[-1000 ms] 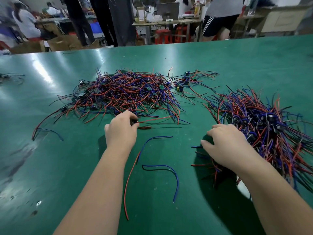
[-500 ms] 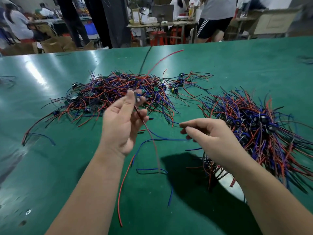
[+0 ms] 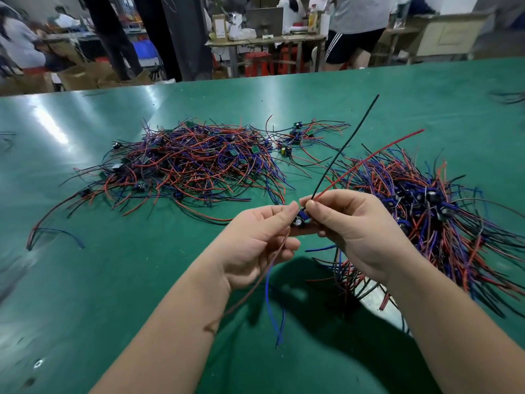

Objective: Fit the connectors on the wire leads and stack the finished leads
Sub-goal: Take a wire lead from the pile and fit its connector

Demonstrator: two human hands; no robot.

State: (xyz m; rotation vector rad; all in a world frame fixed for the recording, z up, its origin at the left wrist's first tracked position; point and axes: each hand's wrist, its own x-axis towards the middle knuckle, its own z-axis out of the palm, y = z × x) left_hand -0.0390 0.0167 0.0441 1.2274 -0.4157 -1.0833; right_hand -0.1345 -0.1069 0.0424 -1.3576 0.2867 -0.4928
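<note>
Hands have closed together: left hand [image 3: 255, 240] pinches the blue connector [image 3: 301, 220], right hand [image 3: 358, 231] pinches its 2 wires [image 3: 344, 148], beside the lead pile [image 3: 431, 223].

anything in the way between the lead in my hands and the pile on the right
Nothing visible does. The lead is pinched in the air between left hand and right hand; the right pile lies just past the right hand, with no other object between.

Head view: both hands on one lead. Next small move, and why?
Probably press the red wire and black wire home into the connector: the right hand pinches both right at it, the left hand pinches the connector, and it is not yet on the pile at the right.
</note>
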